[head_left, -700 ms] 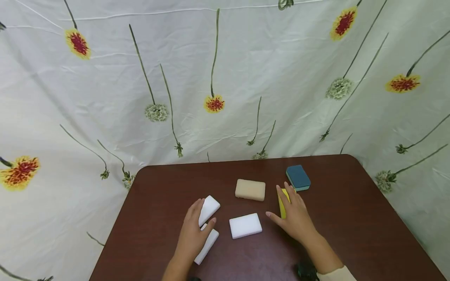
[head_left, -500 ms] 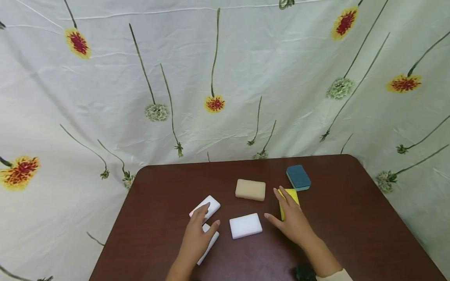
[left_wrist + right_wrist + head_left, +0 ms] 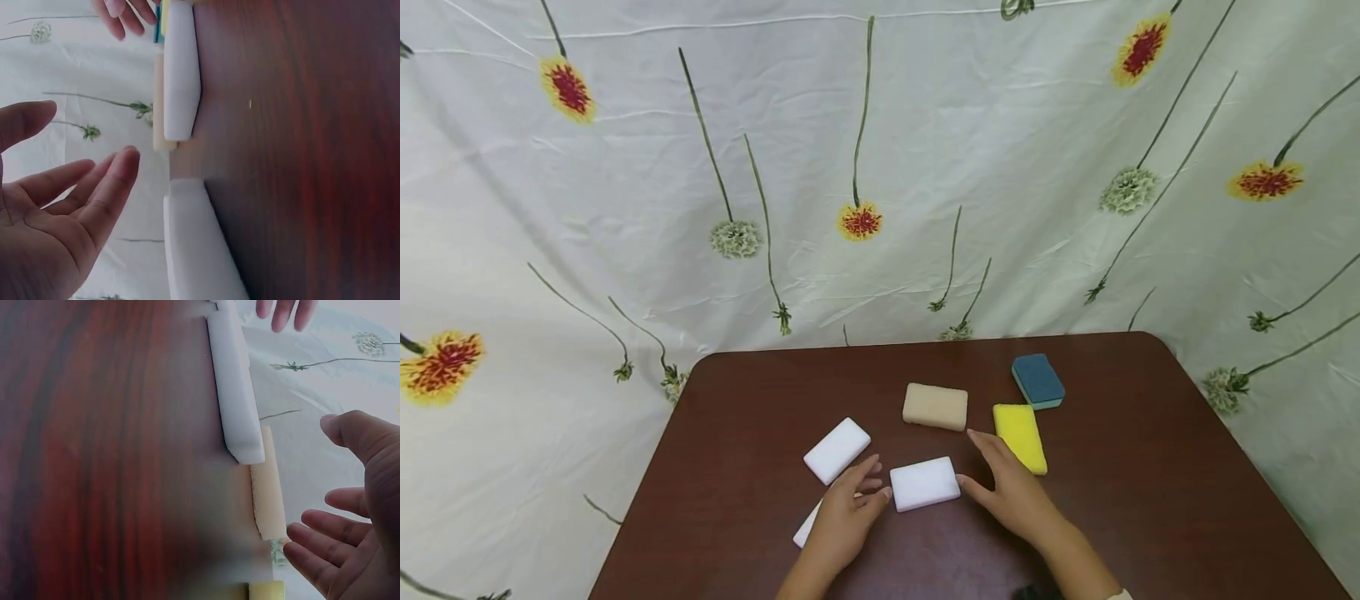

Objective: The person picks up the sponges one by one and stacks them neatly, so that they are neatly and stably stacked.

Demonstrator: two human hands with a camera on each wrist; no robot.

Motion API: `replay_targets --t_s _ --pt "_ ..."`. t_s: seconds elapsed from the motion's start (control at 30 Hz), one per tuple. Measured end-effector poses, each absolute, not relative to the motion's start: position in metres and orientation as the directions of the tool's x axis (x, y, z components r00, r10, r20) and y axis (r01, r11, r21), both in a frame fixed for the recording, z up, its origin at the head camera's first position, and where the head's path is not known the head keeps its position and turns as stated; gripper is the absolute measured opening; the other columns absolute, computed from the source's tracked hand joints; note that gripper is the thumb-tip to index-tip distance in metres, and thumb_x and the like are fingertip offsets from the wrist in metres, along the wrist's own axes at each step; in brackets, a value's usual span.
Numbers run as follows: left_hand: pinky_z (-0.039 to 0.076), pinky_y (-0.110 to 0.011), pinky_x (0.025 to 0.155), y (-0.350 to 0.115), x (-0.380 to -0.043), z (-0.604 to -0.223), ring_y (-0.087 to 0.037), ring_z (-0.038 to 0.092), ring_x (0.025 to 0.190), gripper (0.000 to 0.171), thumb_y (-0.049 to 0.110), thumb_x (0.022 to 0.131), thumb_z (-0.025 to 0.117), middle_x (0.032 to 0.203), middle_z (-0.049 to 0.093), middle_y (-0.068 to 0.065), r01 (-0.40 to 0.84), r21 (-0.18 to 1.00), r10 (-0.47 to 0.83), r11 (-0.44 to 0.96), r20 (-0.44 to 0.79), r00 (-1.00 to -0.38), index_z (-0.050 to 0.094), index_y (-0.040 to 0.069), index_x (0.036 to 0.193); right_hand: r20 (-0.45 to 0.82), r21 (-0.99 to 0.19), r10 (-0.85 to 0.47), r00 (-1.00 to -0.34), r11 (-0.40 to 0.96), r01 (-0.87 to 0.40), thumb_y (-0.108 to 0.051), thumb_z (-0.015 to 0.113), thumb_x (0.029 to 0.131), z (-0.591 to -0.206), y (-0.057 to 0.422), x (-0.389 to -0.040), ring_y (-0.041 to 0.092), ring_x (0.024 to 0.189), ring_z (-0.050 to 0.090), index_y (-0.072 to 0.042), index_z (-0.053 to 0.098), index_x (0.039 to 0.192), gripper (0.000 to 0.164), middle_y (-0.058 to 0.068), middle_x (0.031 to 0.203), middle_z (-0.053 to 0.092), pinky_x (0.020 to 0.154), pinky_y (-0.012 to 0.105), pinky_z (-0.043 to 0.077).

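Currently both grips (image 3: 844,515) (image 3: 1013,493) flank a plain white block (image 3: 925,484)

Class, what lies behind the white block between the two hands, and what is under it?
Behind the white block lies a beige block, farther across the brown table. What is directly underneath is hidden.

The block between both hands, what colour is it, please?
The block is white, clearest in the head view.

The left hand (image 3: 841,515) is partly hiding a white block (image 3: 808,527) behind its fingers (image 3: 857,473); the right wrist view is cropping a yellow sponge (image 3: 267,591) below the right fingers (image 3: 325,547).
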State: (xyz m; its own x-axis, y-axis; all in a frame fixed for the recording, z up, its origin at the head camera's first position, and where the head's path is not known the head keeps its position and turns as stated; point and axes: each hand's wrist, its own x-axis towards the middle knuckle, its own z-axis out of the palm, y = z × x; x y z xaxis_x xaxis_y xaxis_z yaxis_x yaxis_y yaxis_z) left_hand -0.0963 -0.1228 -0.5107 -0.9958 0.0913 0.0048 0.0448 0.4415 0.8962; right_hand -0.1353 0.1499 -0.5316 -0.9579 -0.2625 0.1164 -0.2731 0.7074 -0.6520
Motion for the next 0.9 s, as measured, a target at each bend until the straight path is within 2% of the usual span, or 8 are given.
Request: replay_targets --t_s 0.13,0.33,0.57,0.9 --pt "0.057 -0.030 0.094 -0.120 -0.092 -0.513 -0.034 0.063 0.121 0.057 0.022 0.098 0.066 0.136 0.059 -0.020 0.011 0.895 0.116 0.447 -0.046 -0.992 0.048 -0.004 0.145 0.082 -0.676 -0.259 -0.962 0.695 -0.245 -0.038 0.074 0.092 -0.534 0.146 -0.132 0.026 0.134 0.054 -0.012 0.044 0.153 0.072 0.005 0.148 0.050 0.109 0.050 0.046" --pt "0.056 -0.037 0.096 -0.119 -0.086 -0.513 -0.037 0.062 0.124 0.061 0.025 0.099 0.065 0.141 0.056 -0.023 -0.001 0.887 0.157 0.462 -0.084 -0.984 0.045 -0.007 0.147 0.058 -0.692 -0.270 -0.961 0.683 -0.234 -0.038 0.074 0.092 -0.536 0.141 -0.127 0.026 0.131 0.057 -0.012 0.046 0.152 0.071 0.006 0.146 0.053 0.109 0.050 0.047" --pt "0.056 -0.041 0.094 -0.114 -0.084 -0.516 -0.038 0.064 0.121 0.059 0.023 0.100 0.064 0.142 0.054 -0.029 -0.020 0.880 0.207 0.474 -0.134 -0.969 0.046 -0.010 0.145 0.064 -0.690 -0.292 -0.954 0.677 -0.254 -0.037 0.074 0.093 -0.541 0.137 -0.121 0.021 0.120 0.062 -0.008 0.049 0.149 0.067 0.005 0.138 0.058 0.100 0.045 0.053" --pt "0.057 -0.044 0.091 -0.112 -0.086 -0.521 -0.037 0.067 0.116 0.057 0.021 0.099 0.063 0.138 0.057 -0.029 0.010 0.871 0.219 0.490 -0.112 -0.969 0.047 -0.010 0.144 0.068 -0.758 -0.320 -0.945 0.599 -0.258 -0.026 0.075 0.093 -0.547 0.130 -0.120 0.021 0.118 0.062 -0.003 0.049 0.147 0.065 0.008 0.136 0.060 0.098 0.035 0.054"
